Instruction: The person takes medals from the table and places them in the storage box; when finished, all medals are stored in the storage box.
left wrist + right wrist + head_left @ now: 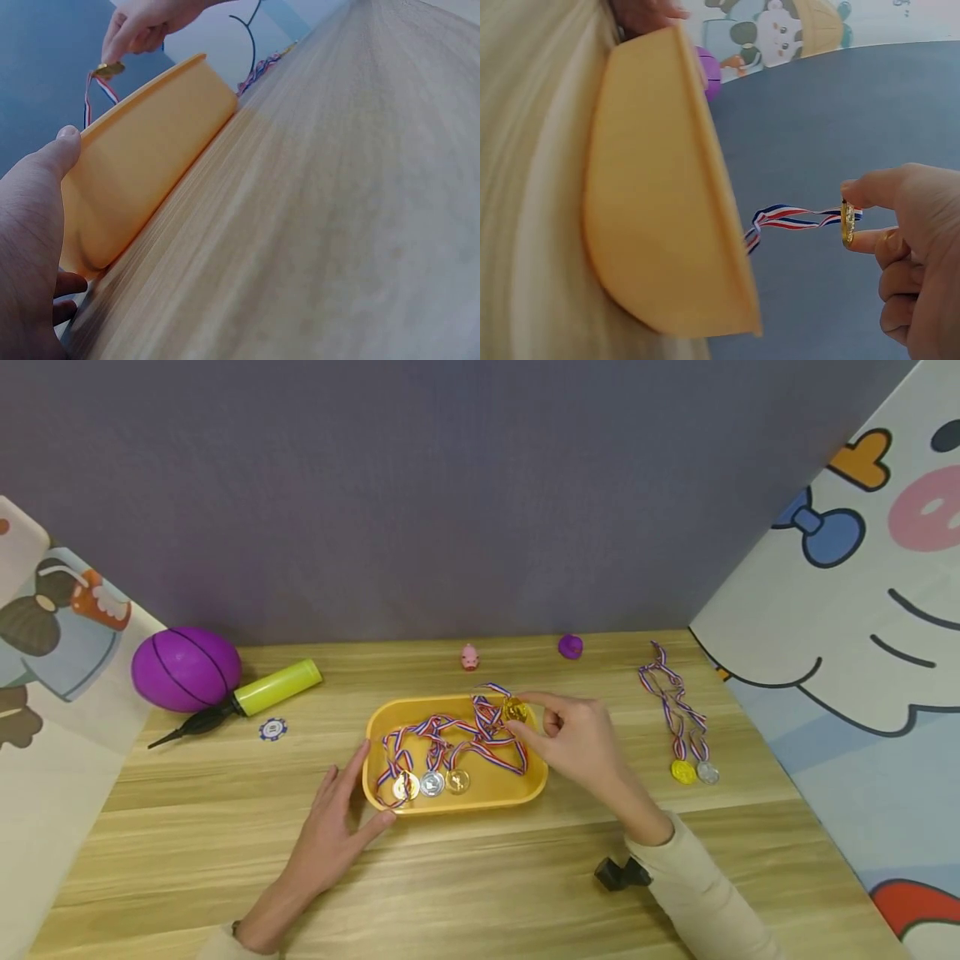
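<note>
A yellow plastic basket (480, 799) stands on the wooden table, holding several medals on red, white and blue ribbons (437, 727). A silver medal (431, 783) lies in it between two gold-toned medals. My right hand (581, 739) pinches a gold medal (848, 222) by its edges between thumb and index finger, above the basket's right end. Its ribbon (795, 216) trails down into the basket. My left hand (330, 831) rests against the basket's left end, thumb at the near side and fingers extended along the end wall.
To the right lie a yellow medal (683, 772) and a silver medal (707, 772) with ribbons. At left are a purple ball (187, 669), a green hand pump (277, 687) and a poker chip (273, 729). A pink pig figure (469, 657) and small purple object (571, 647) stand behind the basket.
</note>
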`<state>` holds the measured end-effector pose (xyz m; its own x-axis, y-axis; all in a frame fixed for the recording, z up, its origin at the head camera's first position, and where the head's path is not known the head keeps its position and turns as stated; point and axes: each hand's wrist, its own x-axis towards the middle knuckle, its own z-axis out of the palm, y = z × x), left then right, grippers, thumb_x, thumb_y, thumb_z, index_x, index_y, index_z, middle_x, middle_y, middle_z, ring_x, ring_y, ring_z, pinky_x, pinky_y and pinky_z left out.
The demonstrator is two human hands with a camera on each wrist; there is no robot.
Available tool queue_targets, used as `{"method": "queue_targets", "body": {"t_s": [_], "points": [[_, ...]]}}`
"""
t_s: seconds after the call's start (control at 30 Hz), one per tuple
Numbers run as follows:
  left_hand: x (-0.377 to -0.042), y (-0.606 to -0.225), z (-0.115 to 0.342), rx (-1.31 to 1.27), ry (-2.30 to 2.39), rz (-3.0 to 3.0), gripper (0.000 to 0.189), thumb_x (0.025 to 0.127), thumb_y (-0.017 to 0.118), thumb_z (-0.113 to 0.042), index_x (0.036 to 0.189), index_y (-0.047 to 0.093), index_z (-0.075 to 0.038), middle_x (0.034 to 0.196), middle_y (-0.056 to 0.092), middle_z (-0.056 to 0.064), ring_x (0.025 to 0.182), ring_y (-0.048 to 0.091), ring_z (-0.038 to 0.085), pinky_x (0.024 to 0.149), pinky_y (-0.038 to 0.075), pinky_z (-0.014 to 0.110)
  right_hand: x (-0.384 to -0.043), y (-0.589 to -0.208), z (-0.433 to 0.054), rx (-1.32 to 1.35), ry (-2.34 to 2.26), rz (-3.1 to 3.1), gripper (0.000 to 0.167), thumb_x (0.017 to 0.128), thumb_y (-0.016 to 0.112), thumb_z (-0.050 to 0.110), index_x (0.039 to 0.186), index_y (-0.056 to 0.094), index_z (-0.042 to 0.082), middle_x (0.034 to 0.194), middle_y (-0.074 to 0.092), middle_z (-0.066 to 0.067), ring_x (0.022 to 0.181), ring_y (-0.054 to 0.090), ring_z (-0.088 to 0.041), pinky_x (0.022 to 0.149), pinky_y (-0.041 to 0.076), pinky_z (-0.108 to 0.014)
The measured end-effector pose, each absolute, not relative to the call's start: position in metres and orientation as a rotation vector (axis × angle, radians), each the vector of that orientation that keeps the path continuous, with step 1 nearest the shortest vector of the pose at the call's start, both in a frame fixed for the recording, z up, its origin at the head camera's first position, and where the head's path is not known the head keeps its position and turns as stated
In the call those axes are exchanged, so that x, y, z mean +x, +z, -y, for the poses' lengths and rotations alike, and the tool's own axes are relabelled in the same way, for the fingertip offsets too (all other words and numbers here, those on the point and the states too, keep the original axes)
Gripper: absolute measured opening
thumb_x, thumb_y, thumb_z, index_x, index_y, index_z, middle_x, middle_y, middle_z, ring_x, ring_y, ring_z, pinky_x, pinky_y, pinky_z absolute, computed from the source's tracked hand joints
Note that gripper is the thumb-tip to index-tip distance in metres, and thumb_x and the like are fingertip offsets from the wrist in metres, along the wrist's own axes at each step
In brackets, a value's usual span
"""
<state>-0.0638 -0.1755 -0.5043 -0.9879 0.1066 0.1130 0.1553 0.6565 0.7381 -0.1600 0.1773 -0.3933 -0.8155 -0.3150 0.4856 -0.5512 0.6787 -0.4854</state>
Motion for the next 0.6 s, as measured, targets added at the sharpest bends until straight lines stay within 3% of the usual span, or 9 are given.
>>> {"method": "queue_targets", "body": {"t_s": [0.13,0.6], "points": [[-0.064,-0.504,0.176,-0.252,-1.261,2.777,0.104,0.099,0.082,-0.044,0.18,0.017,-0.034,0.176,0.039,0.02,0.16,0.024,0.063,0.129,0.016,0.081,-0.158,-0.403,-0.172,0.702,0.869,2.557,0.039,0.088,0.096,0.03,0.119,0.086,0.006,0.056,0.043,0.013,0.051,0.031,0.001,0.048,0.031,-0.024],[-0.064,-0.504,0.176,-0.242,-1.276,2.784,0.103,0.1,0.081,-0.045,0.18,0.016,-0.037,0.178,0.036,0.018,0.16,0.022,0.064,0.128,0.016,0.083,-0.151,-0.428,-0.155,0.764,0.794,2.671,0.042,0.089,0.095,0.036,0.121,0.087,0.009,0.055,0.043,0.018,0.05,0.033,0.003,0.047,0.031,-0.022]]}}
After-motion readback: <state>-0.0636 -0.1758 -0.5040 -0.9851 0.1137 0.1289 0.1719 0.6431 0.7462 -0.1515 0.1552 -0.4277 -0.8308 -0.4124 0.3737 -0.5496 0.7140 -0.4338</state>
